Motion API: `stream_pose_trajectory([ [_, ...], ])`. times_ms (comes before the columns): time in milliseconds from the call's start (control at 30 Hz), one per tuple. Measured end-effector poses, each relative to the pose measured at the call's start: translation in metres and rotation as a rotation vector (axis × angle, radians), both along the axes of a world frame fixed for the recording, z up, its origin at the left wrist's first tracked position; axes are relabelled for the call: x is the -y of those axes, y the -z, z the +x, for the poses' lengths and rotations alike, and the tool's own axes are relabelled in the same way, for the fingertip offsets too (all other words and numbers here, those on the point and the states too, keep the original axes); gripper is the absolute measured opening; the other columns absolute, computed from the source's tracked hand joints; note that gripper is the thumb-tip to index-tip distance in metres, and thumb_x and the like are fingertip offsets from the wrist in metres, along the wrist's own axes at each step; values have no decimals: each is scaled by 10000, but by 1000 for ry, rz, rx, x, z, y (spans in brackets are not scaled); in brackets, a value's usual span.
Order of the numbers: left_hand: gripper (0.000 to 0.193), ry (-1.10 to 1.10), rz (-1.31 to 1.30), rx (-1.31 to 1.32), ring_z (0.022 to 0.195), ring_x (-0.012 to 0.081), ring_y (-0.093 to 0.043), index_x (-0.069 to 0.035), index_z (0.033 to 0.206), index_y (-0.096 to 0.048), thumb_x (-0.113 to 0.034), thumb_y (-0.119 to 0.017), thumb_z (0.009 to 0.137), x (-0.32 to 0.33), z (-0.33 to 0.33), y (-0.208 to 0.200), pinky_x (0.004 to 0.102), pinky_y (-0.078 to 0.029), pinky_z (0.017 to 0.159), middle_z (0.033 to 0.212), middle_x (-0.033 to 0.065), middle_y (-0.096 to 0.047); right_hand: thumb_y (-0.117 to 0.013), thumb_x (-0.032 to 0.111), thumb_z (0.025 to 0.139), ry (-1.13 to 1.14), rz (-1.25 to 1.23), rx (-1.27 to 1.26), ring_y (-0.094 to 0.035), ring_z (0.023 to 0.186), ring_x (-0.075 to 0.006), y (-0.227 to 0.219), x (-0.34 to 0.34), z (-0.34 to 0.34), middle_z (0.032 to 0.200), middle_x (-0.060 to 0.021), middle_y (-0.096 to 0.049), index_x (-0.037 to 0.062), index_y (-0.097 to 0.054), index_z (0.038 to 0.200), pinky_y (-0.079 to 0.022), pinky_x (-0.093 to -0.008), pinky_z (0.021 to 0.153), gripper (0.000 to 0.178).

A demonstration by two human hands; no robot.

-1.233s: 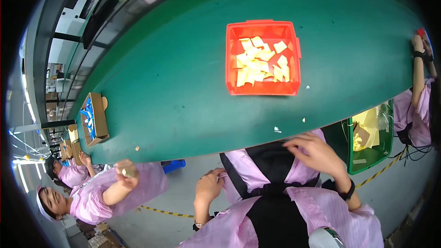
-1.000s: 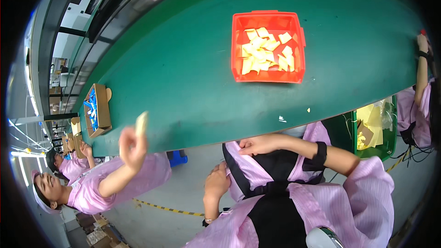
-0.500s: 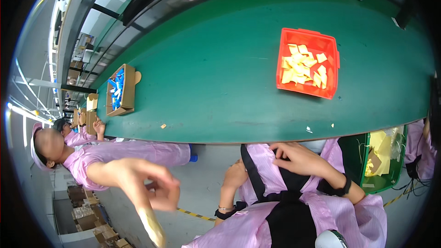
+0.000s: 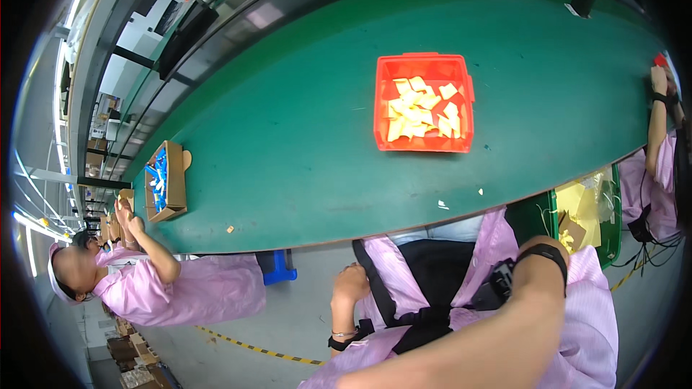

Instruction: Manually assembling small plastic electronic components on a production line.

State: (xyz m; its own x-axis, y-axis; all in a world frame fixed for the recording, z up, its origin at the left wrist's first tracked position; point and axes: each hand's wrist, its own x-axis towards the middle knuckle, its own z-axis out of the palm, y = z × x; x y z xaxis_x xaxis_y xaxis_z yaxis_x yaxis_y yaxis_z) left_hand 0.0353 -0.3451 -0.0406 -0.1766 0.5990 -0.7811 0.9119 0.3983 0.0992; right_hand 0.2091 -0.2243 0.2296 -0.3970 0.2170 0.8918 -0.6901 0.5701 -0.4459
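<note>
My left hand [image 4: 351, 282], with a bracelet at its wrist and a black band behind it, is curled beside the black strap [image 4: 376, 284] over my pink striped smock [image 4: 587, 317]. What its fingers hold, if anything, is hidden. My right forearm [image 4: 476, 338] crosses low and close before me, a black band [image 4: 544, 253] around it. The hand of that arm does not show. Beside the forearm, a black device [image 4: 496, 287] sits against my chest. On the green table [image 4: 303, 173], beyond both arms, stands a red bin [image 4: 425, 145] with several yellow-orange pieces [image 4: 418, 108].
A cardboard box [image 4: 175, 180] of blue-and-white pieces stands at the table's left. A co-worker in pink [image 4: 194, 281] is there, beside a blue stool [image 4: 280, 268]. A green crate [image 4: 611, 234] is at right. Another co-worker's hands [image 4: 659, 79] hold something red.
The view has shifted, so the bin appears farther left. My right hand has left my chest and gone out of view. A blurred hand at lower left is gone; my left hand stays low.
</note>
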Motion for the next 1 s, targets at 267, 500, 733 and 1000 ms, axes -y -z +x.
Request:
stream_pose_trajectory([
  [267,365,77,-27,-7,1050,378,-611,74,1055,-600,-145,-588,764,19,-13,29,433,-485,914,1116,267,-617,-620,174,811,154,373,291,-503,643,-146,-8,-36,64,715,-3,-513,32,-666,1043,-468,-297,658,276],
  [500,270,79,24,68,959,392,-637,49,885,-672,-99,-562,689,9,-23,37,448,-515,844,999,257,-655,-671,124,751,644,242,600,-586,721,-228,74,-66,111,757,-57,-606,9,-652,727,-449,-323,597,119],
  [733,300,181,-21,82,929,369,-659,12,944,-684,-155,-552,733,2,-23,41,444,-524,829,968,221,-675,-789,185,687,1015,69,943,-556,1135,-275,169,-55,124,1182,-53,-636,126,-712,1057,-420,-466,998,383],
  [1000,166,156,87,86,809,367,-675,-7,689,-687,-128,-594,625,5,-26,51,437,-543,695,828,225,-668,-815,166,636,1166,190,775,-587,949,-194,192,-44,117,1007,-10,-661,157,-745,898,-464,-430,913,271],
])
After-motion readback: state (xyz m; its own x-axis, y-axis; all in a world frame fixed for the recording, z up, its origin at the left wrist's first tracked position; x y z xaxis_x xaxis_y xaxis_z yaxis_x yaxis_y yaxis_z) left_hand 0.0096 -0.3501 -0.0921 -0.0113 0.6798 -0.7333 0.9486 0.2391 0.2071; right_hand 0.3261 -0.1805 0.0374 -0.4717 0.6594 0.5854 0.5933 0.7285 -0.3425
